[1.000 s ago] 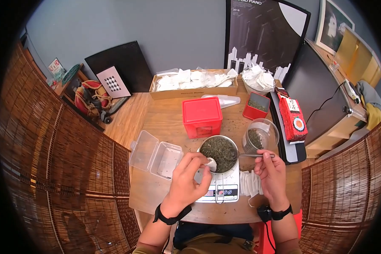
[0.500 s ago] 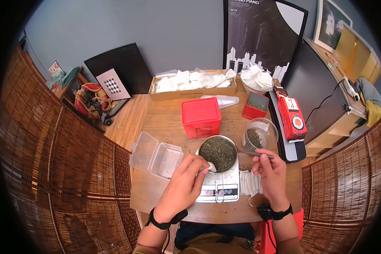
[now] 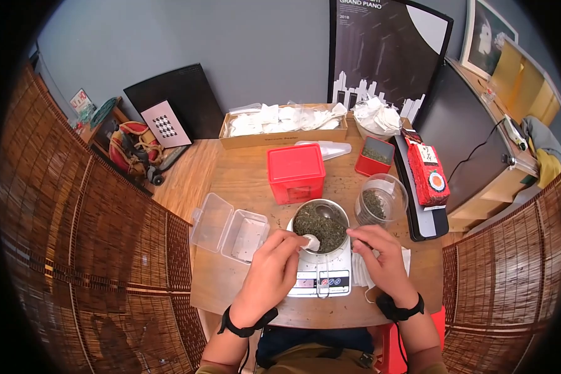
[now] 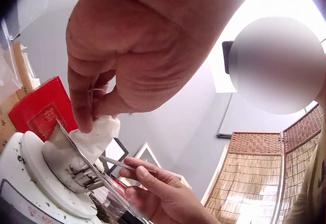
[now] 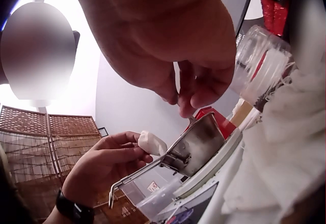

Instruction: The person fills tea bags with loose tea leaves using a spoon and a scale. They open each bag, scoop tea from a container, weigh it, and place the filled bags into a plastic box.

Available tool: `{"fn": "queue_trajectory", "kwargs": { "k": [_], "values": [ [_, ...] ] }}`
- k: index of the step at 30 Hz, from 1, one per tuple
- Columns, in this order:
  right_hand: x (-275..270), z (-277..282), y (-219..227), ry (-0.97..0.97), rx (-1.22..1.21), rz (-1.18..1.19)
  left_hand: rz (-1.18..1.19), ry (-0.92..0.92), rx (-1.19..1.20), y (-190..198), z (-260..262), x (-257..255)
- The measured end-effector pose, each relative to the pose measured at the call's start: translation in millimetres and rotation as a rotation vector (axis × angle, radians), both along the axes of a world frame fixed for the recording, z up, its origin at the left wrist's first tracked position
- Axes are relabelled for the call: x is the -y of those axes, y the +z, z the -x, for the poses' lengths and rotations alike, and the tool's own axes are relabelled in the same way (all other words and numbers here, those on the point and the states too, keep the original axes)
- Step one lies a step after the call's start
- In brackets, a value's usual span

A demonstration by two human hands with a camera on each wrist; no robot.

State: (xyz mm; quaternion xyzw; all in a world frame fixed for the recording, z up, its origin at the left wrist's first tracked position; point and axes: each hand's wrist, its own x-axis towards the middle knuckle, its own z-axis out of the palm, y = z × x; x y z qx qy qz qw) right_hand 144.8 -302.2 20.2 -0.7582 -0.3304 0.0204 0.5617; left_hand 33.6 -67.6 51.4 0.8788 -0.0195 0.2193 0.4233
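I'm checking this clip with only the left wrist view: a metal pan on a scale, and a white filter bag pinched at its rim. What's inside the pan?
Observer: The head view shows loose dried leaves in the pan.

Reviewer: I can see a thin metal handle in the right hand. What's at its other end?

Observer: The bowl of a spoon, over the leaves toward the pan's far side.

Reviewer: Anything lying beside the scale, on the right hand's side?

Observer: Yes, a row of white filter bags, partly hidden by that hand.
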Motion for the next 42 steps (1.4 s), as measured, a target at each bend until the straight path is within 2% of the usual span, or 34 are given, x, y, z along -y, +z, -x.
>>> {"fn": "queue_trajectory", "kwargs": {
  "k": [3,7,10,14,16,17,18,19,20,22,23,25,28,29,30,31,34,36,40,42],
  "values": [
    [0,1,0,0.030,0.062,0.075,0.091,0.031,-0.027,3,2,4],
    [0,2,3,0.052,0.096,0.145,0.088,0.027,-0.038,0,1,2],
    [1,4,6,0.067,0.046,0.192,0.090,0.023,-0.033,1,1,2],
    [3,6,10,0.069,0.015,0.238,0.225,0.052,-0.092,-8,2,-2],
    [3,7,11,-0.077,0.316,0.249,0.255,0.054,-0.094,-12,3,-2],
    [3,8,18,-0.077,0.318,0.249,0.382,0.050,-0.114,-12,3,0],
    [4,11,30,-0.140,0.421,0.254,0.509,0.047,-0.137,-13,3,0],
    [5,13,39,-0.203,0.522,0.259,0.510,0.048,-0.140,-14,4,0],
    [5,16,43,-0.205,0.519,0.261,0.597,0.024,-0.159,-15,5,1],
    [1,22,49,-0.014,0.231,0.118,0.682,-0.015,-0.179,-15,4,3],
    [-4,24,50,-0.022,0.234,0.118,0.734,-0.050,-0.185,-13,4,5],
    [-13,27,52,0.068,0.005,0.087,0.785,-0.084,-0.189,-10,6,6],
    [-10,21,39,0.133,-0.054,0.194,0.845,-0.161,-0.210,-10,11,3],
    [-11,21,33,0.138,-0.053,0.194,0.976,-0.225,-0.268,-11,14,-2],
    [-11,22,26,0.145,-0.296,0.070,1.106,-0.291,-0.326,-11,16,-5],
    [-11,24,22,0.150,-0.539,-0.055,1.106,-0.288,-0.325,-11,17,-6],
    [-9,25,24,0.179,-0.654,-0.114,1.111,-0.349,-0.347,-10,17,-2],
    [-8,27,28,0.170,-0.667,-0.114,0.943,-0.240,-0.228,-7,17,10],
    [-6,28,26,0.147,-0.613,-0.069,0.840,-0.244,-0.134,-3,14,10],
    [-4,28,25,0.154,-0.589,-0.068,0.559,-0.201,-0.182,2,17,4]
  ]
}}
